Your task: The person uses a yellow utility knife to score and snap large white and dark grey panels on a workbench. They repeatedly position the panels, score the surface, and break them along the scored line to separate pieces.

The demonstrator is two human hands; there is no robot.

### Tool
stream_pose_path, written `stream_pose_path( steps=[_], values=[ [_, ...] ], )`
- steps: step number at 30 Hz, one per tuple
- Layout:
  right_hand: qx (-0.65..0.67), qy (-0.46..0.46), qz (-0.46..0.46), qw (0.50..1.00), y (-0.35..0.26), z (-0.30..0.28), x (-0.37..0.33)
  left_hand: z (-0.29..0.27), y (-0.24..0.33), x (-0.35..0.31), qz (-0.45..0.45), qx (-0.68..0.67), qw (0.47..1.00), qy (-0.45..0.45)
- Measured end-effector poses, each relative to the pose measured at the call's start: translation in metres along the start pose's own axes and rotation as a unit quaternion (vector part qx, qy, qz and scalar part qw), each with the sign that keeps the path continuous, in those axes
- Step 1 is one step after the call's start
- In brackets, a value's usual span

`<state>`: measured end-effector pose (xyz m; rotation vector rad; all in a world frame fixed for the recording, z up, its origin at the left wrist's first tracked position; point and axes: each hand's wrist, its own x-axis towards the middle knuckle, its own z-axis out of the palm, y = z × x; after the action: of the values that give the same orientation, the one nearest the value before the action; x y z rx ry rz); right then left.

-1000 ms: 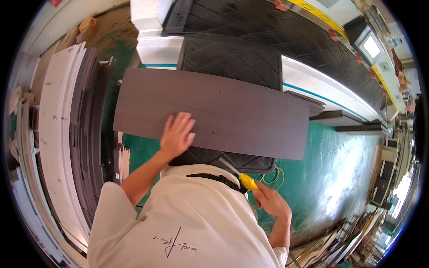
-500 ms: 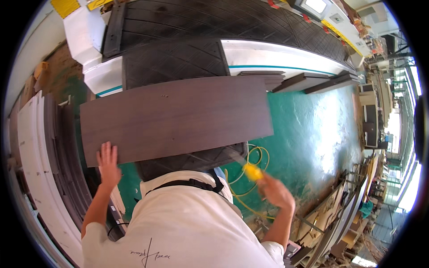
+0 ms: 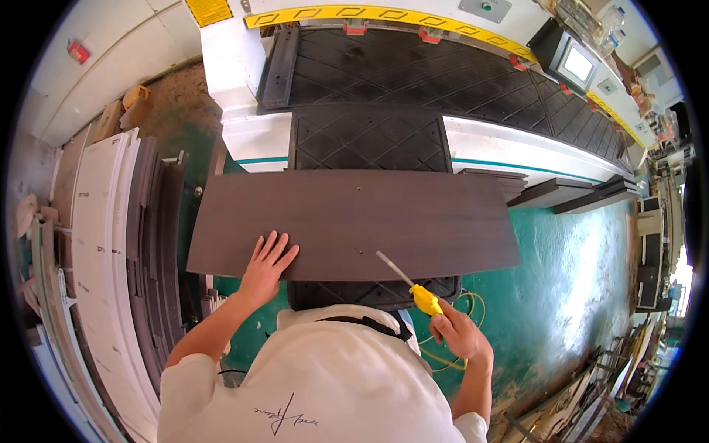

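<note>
A long dark brown board (image 3: 413,214) lies across a black textured work surface (image 3: 369,140) in front of me. Two small holes or fittings show in the board, one near its far edge and one near its near edge. My left hand (image 3: 268,269) rests flat on the board's near left part, fingers spread. In my right hand (image 3: 456,331) is a screwdriver (image 3: 425,299) with a yellow handle, gripped around the handle. Its metal shaft points up and left over the board's near edge, close to the near hole; whether the tip touches the board I cannot tell.
Behind stands a white machine with a yellow striped rail (image 3: 384,12) and a screen (image 3: 577,64). Stacked white and dark panels (image 3: 107,214) stand at left. More dark boards (image 3: 550,193) lean at the machine's right. A yellow hose (image 3: 473,304) lies on the green floor.
My view has swung left. My left hand has slid inward along the board from its left end. The screwdriver has come nearer the board's near hole.
</note>
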<state>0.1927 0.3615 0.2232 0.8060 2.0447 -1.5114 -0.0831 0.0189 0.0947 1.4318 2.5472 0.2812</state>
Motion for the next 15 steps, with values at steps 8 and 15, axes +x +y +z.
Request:
stream_pose_path(
  steps=[8, 15],
  values=[
    [0.221, 0.023, -0.174, 0.959, -0.012, 0.036, -0.006, -0.192, -0.034, 0.063, -0.031, -0.072, 0.995, 0.055],
    [0.020, 0.181, 0.120, 0.976, 0.036, 0.026, -0.006, -0.078, -0.133, 0.152, -0.192, 0.017, 0.928, 0.320]
  ],
)
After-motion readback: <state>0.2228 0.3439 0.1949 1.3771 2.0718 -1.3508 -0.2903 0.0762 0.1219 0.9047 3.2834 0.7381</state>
